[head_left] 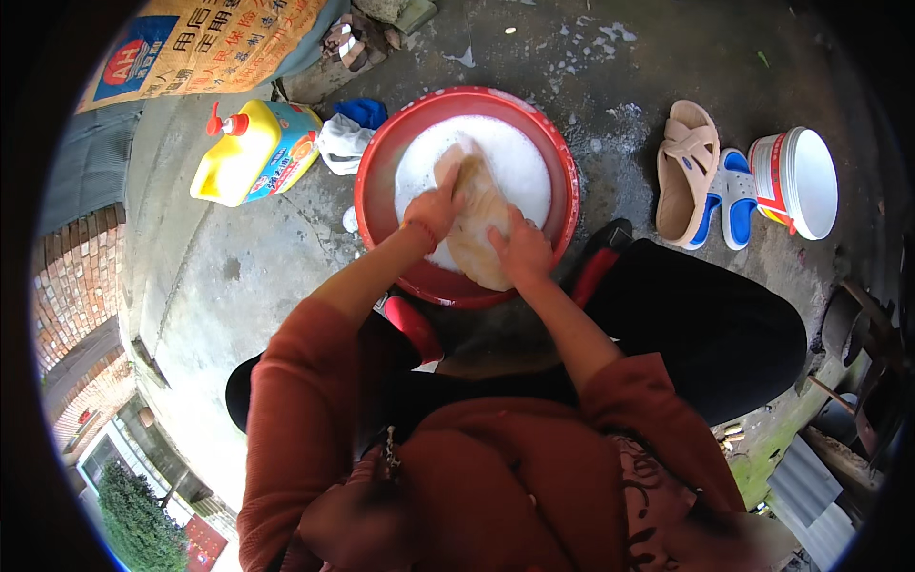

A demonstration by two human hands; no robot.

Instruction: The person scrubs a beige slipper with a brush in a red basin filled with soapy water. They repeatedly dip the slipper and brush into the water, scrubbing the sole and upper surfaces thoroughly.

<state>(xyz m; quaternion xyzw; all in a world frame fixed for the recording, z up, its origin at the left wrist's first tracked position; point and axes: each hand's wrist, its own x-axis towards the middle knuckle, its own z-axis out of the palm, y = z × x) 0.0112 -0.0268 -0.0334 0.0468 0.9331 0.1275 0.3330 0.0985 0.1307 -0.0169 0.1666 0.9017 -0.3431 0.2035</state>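
- While grey concrete ground (286, 243) spreads all around, dark and wet-looking on the far side and paler on the left, a brick wall (81, 286) and a green shrub (138, 520) curve along the left rim.
- Rigid and round, a red basin (573, 186) sits in front of the person's knees, holding dense white suds (524, 157).
- Over the suds is a tan slipper (479, 224), long, flat and rounded at its near end, with uneven darker patches and a wet look.
- Its long axis runs away from the person, the far end leaning left and the near end reaching toward the basin's near rim; I cannot tell which end is the toe.
- Bent around the right edge, the right hand (526, 250) grips it, thumb across the upper face.
- Against the left edge and far part lies the left hand (435, 208), fingers pointing away; how tightly they close, I cannot tell.
- To the left stand a glossy yellow pump bottle (250, 157) and crumpled grey cloth (343, 143).
- To the right are a beige slipper (679, 195) with crossed straps, a grey-and-blue slipper (739, 195) and a tipped white bucket (812, 181).
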